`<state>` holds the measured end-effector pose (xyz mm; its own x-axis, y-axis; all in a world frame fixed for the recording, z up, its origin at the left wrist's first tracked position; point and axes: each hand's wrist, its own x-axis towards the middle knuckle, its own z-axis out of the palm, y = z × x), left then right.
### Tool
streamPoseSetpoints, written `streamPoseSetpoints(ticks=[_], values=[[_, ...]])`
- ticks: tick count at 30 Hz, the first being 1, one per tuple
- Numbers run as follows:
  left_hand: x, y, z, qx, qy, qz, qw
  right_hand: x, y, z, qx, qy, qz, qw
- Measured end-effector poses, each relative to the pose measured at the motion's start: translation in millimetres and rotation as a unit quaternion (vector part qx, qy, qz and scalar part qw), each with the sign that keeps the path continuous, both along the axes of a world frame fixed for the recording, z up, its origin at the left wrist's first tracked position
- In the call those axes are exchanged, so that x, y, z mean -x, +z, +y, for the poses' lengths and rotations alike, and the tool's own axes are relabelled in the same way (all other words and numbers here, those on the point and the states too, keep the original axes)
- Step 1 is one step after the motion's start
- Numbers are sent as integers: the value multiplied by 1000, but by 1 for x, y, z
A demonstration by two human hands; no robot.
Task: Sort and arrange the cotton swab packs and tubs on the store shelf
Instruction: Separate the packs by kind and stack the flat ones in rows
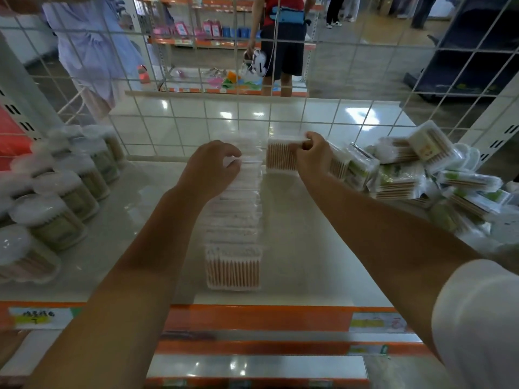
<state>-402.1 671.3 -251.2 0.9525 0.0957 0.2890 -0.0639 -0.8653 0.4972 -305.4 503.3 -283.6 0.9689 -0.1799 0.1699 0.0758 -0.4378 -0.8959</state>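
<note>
A row of clear rectangular cotton swab packs (233, 220) runs from the shelf's front edge back toward the wire grid. My left hand (213, 167) curls over the packs at the far end of that row. My right hand (311, 155) pinches the top of a single upright swab pack (280, 157) standing just right of the row's far end. Round swab tubs (53, 209) with white lids stand in rows along the left side. A loose heap of swab packs (415, 175) lies at the right.
The white shelf (303, 248) has bare surface between the row and the heap. A wire grid panel (238, 116) closes the back. An orange price rail (252, 318) edges the front. Behind the grid, people stand in the aisle by other shelves.
</note>
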Motion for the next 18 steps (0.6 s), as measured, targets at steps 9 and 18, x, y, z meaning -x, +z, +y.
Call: streamPoseSetpoints(ticks=[9,18], values=[[1,7,-3,-8,-10,5,1000,0,1,-4,24,13,1,1000],[5,33,-24,-59,-54,6,997,28,6,-24,119,75,1,990]])
